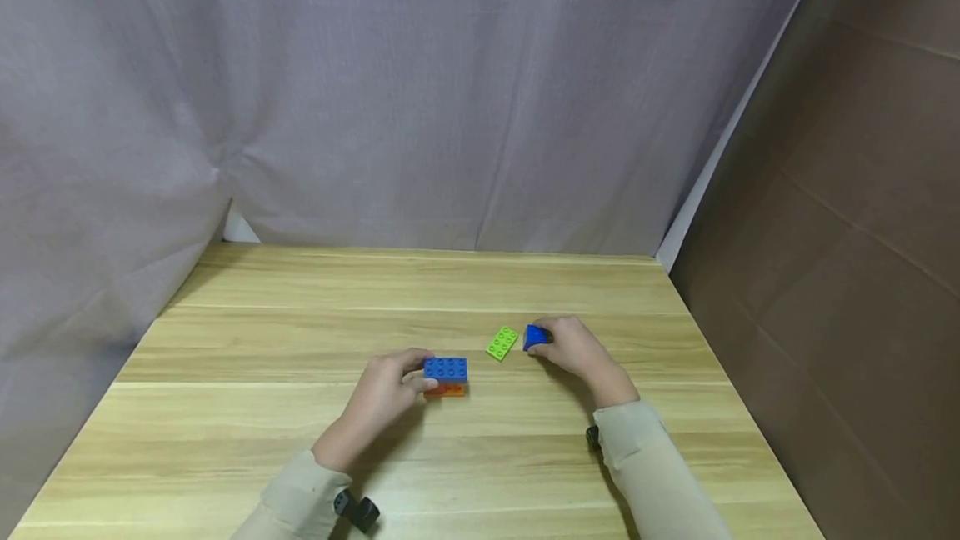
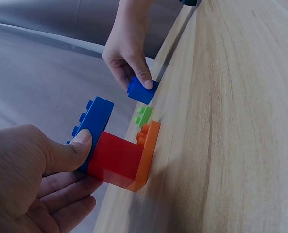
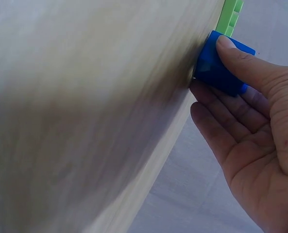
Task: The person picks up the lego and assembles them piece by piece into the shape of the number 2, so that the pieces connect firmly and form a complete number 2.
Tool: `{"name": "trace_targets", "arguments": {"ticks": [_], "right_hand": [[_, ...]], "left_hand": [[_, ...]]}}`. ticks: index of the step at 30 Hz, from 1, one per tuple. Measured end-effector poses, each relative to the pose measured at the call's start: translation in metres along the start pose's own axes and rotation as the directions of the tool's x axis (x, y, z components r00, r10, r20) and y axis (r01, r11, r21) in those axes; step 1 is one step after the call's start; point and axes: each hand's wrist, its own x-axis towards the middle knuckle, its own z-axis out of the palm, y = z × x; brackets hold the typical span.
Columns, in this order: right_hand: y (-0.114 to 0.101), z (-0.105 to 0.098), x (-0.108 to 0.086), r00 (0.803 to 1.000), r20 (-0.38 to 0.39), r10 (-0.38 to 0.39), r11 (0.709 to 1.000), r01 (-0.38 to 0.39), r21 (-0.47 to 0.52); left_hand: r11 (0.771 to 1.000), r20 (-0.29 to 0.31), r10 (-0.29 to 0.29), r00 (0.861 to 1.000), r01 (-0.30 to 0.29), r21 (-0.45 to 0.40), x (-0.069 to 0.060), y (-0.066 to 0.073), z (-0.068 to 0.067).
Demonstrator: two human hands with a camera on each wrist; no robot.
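A person sits or stands at a wooden table [image 1: 225,440]; I can't tell which, because I only see the arms. The left hand [image 1: 386,386] holds a little stack, with the thumb on one side of the long blue brick [image 1: 446,369] and fingers on the other, so the grip is snug. The blue one is on top, the red brick [image 2: 115,158] is in the middle, and the flat orange brick [image 1: 450,391] is at the bottom. The red one sits at one end of the orange one, so some orange bumps poke out. From above, the blue top hides most of the red. The right hand [image 1: 573,348] pinches a small blue block [image 1: 535,338] between its thumb and fingers, down low by the table, but I can't tell if the block touches the wood. A flat green brick [image 1: 502,343] lies on the table, bumps up and a bit slanted. It is just beside the small blue block, and it lies in the way between that block and the stack. Both arms wear pale sleeves [image 1: 637,440], and a black gadget [image 1: 356,511] sticks out by the left wrist. Behind the table hangs a big grey cloth [image 1: 375,90], and a brown cloth [image 1: 847,173] hangs on the right.
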Motion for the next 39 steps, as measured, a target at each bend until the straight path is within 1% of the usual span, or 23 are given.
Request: {"name": "trace_targets", "arguments": {"ticks": [6, 13, 22, 30, 39], "right_hand": [[-0.0001, 0.0002, 0.0001, 1.000, 0.008, 0.021, 1.000, -0.021, 0.007], [0.0001, -0.0009, 0.0002, 1.000, 0.005, 0.022, 1.000, -0.022, 0.004], [-0.0002, 0.0002, -0.0002, 1.000, 0.012, 0.024, 1.000, -0.025, 0.004], [-0.0006, -0.0003, -0.0007, 1.000, 0.015, 0.025, 1.000, -0.025, 0.002], [-0.0022, -0.0016, -0.0016, 1.000, 0.018, 0.026, 1.000, -0.026, -0.003]], "left_hand": [[1.000, 0.004, -0.008, 1.000, 0.008, 0.003, -0.0001, 0.0004, 0.0002], [1.000, -0.006, -0.001, 1.000, 0.001, 0.002, 0.0007, 0.0002, 0.0007], [1.000, 0.001, 0.000, 1.000, 0.000, 0.004, 0.0001, 0.0007, 0.0006], [1.000, 0.008, -0.016, 1.000, 0.016, 0.001, -0.0012, 0.0001, 0.0000], [1.000, -0.011, 0.002, 1.000, -0.002, -0.009, -0.0007, -0.0003, 0.0005]]}}
